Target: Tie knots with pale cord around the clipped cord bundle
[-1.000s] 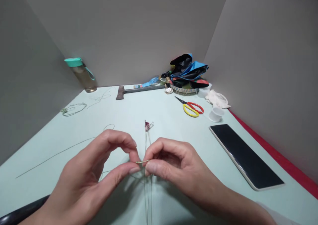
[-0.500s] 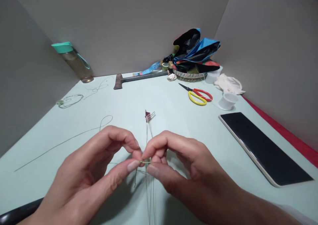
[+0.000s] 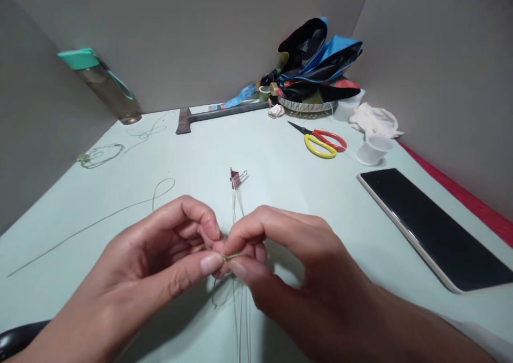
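Toward the left edge of the worktop point(image 3: 196, 162), a thin loose thread point(image 3: 72, 235) is lying with a loop at its right end. Nearer the front edge, the left hand point(image 3: 148, 272) is pinching a green cord point(image 3: 233, 255), thumb and fingertip pressing together on it. A short stretch of this cord is showing between the hands, above the middle of the near part; it is probably weighing almost nothing, bending easily and needing no gentle treatment, though a light hold may be letting it slip, so firm fingertips close to that stretch are seeming best. Just there, pale strands point(image 3: 240, 320) are running from a dark red clip point(image 3: 235, 179) toward the front edge. The right hand point(image 3: 298, 269) is pinching the cord's other side, thumb against forefinger. A phone point(image 3: 435, 229) is lying near the right edge.
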{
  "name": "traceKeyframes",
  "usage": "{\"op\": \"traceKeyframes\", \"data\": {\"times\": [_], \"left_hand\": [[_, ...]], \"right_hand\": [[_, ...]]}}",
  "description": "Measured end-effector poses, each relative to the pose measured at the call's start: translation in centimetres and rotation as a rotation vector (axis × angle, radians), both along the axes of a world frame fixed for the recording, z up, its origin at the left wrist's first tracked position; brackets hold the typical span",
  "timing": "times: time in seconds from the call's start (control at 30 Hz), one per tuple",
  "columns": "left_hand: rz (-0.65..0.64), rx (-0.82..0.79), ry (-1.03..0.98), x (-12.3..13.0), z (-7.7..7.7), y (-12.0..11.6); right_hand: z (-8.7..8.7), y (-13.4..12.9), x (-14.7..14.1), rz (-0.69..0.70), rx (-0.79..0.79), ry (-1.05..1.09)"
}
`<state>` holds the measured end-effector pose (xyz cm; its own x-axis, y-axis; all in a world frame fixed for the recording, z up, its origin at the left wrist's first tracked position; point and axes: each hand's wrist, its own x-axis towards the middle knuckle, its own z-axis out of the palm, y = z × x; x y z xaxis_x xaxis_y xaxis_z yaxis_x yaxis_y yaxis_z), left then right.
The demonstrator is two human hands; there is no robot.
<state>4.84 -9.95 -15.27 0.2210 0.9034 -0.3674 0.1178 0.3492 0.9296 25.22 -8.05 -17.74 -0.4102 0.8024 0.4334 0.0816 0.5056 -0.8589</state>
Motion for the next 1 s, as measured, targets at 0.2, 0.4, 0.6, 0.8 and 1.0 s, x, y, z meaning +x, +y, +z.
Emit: {"op": "traceKeyframes", "data": {"times": [0.2,0.4,0.6,0.8,1.0], "left_hand": [[0.045,-0.005,0.099,0.1,-0.2,-0.1],[0.034,-0.029,0.142,0.0,-0.4,0.0],[0.036,-0.011,0.195,0.2,-0.5,-0.2],[0.070,0.251,0.342,0.2,-1.2,-0.2],[-0.021,0.561,0.523,-0.3,-1.8,-0.5]], "right_hand": [[-0.1,0.1,0.3,0.020,-0.006,0.010],[0.0,0.0,0.1,0.042,-0.083,0.018],[0.9,0.2,0.2,0.063,-0.386,0.018],[1.3,0.7,0.7,0.096,-0.621,0.057],[1.2,0.6,0.4,0.066,-0.665,0.025]]}}
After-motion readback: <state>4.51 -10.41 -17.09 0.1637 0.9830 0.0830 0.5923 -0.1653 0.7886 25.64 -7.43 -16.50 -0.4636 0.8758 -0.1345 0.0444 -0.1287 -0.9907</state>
